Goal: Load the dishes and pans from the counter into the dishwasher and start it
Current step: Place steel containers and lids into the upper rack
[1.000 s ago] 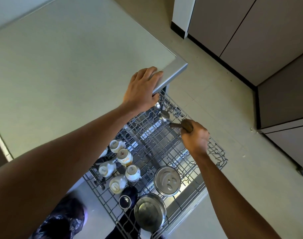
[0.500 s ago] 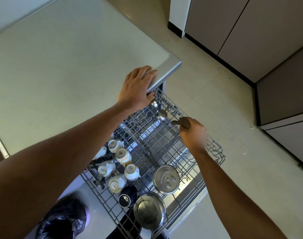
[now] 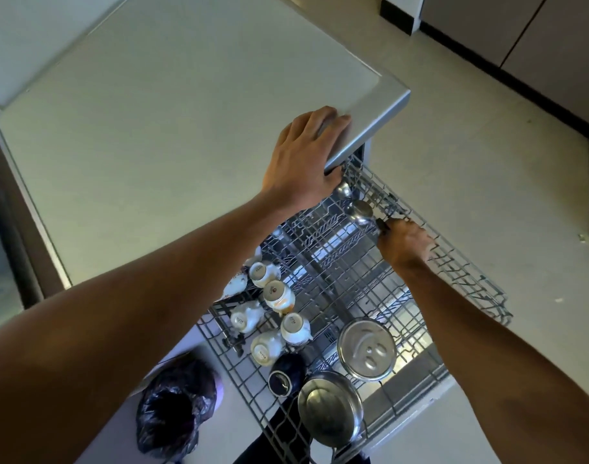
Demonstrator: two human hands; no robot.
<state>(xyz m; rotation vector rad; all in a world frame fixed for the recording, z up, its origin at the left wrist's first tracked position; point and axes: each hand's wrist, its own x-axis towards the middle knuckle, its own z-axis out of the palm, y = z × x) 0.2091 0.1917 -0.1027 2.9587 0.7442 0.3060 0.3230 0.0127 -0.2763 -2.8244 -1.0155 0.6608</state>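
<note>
Right hand (image 3: 403, 244) is gripping the ladle (image 3: 361, 212) by its handle to seat it in the rack (image 3: 470, 279); left hand (image 3: 303, 155) is clasping the desk (image 3: 185, 128) edge, bracing.

From my end the surface (image 3: 152, 128) reads matt and smooth, and its edge trim (image 3: 370, 135) looks like brushed metal. The rack (image 3: 470, 283) is grey coated wire. I see a polished metal ladle (image 3: 360, 211), shiny steel pans (image 3: 366, 349), glossy ceramic cups (image 3: 273, 293) and a crinkled, glossy black plastic bag (image 3: 175, 406).
</note>
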